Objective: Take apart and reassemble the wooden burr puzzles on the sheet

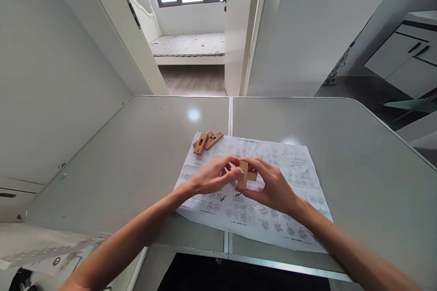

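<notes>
Between my two hands, just above the printed sheet, is a small assembly of interlocked wooden puzzle pieces [243,175], one upright and another crossing it. My left hand [216,174] pinches it from the left with thumb and fingers. From the right, my right hand [273,183] grips its top and bottom ends. Parts of the assembly are hidden by the fingers. Several loose wooden puzzle pieces [200,143] with slots lie in a small pile at the sheet's far left corner; one shows a number 2.
The white paper sheet [287,218] with printed line diagrams lies on a grey table [153,154] with a metal seam down its middle. Beyond the far edge are a doorway, an open door [235,32] and a bed [191,45]. A wall stands at the left.
</notes>
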`<state>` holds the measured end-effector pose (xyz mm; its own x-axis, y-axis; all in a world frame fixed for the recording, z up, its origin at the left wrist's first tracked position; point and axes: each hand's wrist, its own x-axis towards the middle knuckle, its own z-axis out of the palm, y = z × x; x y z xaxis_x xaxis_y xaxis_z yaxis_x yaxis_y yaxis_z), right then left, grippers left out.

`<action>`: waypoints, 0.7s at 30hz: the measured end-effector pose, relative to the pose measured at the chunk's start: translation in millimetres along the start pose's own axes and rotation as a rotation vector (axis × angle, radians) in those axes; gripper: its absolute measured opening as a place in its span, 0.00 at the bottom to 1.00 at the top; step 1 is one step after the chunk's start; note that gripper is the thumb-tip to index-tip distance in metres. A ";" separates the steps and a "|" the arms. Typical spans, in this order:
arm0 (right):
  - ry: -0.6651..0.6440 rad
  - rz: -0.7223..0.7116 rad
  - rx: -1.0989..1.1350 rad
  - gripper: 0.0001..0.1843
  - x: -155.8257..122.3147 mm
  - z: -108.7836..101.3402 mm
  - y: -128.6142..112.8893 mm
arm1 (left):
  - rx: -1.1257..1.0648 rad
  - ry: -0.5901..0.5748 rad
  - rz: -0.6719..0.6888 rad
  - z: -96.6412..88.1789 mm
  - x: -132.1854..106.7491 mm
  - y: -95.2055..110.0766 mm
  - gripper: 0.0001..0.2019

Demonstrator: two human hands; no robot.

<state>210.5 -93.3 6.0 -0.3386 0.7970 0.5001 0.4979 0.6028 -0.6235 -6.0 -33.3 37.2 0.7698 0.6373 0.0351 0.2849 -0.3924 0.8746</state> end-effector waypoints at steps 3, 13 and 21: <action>0.009 -0.013 0.008 0.32 -0.2 0.3 -0.1 | -0.076 -0.045 0.017 -1.0 0.3 3.3 0.22; 0.072 -0.019 -0.006 0.32 -1.0 2.4 2.2 | -0.104 0.006 0.024 3.4 1.2 -0.8 0.18; 0.134 0.000 -0.072 0.32 -2.7 6.4 6.9 | -0.421 0.128 0.039 21.5 0.9 -5.1 0.16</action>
<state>209.7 -91.0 -3.5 -0.2320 0.7817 0.5788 0.5553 0.5950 -0.5811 5.5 -45.0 22.4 0.6906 0.7150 0.1090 -0.0214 -0.1304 0.9912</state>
